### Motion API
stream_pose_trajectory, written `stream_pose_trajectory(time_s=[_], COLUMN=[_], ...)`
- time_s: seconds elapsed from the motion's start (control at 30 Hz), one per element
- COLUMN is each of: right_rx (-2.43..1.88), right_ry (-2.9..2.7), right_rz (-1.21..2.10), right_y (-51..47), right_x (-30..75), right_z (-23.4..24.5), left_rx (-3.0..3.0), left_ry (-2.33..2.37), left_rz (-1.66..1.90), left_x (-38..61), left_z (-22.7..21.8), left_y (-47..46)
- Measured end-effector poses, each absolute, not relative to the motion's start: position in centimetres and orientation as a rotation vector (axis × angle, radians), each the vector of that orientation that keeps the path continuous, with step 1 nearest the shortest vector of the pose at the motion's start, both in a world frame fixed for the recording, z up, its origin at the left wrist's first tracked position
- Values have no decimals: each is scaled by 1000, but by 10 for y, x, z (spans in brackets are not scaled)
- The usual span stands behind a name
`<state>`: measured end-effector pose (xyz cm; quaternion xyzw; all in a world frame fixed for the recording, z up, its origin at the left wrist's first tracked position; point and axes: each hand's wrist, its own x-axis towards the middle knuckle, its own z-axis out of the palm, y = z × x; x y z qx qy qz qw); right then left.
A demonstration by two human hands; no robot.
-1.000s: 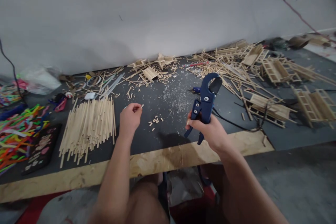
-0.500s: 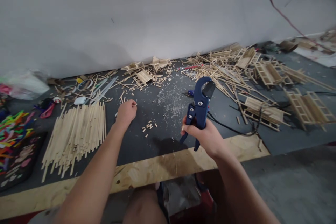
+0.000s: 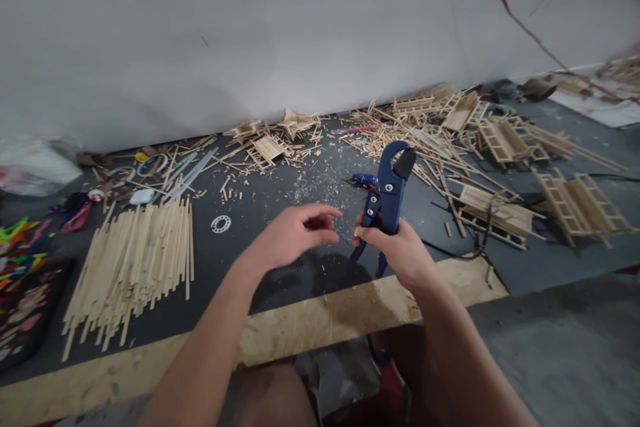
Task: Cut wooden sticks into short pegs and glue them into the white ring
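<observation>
My right hand [image 3: 397, 250] grips the handles of a blue pipe cutter [image 3: 393, 190], held upright with its hooked jaw and dark blade pointing up. My left hand [image 3: 293, 233] hovers over the dark tabletop just left of the cutter. Its thumb and fingers are apart, with nothing visible between them. A flat white ring with holes [image 3: 221, 224] lies left of that hand. Farther left, a wide bundle of thin wooden sticks [image 3: 137, 263] is spread side by side. Behind the cutter lies a small blue tool [image 3: 364, 179], partly covered by it.
Small wooden frames [image 3: 583, 207] and loose sticks crowd the right and back. Short offcuts [image 3: 227, 190] and pale shavings litter the middle. A black cable [image 3: 457, 253] runs along the right. Colourful pieces [image 3: 20, 240] and a dark patterned tray [image 3: 37, 307] sit at far left.
My left hand has moved right from above the white ring toward the cutter, and its fingers have opened. The ring is now uncovered. My right hand still holds the cutter, nearly unmoved.
</observation>
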<state>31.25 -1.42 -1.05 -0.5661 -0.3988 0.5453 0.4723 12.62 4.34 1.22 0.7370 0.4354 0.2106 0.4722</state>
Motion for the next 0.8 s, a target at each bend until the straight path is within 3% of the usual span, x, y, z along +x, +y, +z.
stream_pose_trajectory(time_s=[0.47, 0.8], right_rx=[-1420, -1449], right_ry=[-1043, -1220], right_rz=[1349, 1411], right_y=[-18, -19], right_x=[317, 314], right_z=[-16, -12], left_rx=[1759, 1926], left_ry=[1106, 1577], left_rz=[738, 407], left_x=[158, 86], left_z=[4, -31], left_y=[-5, 53])
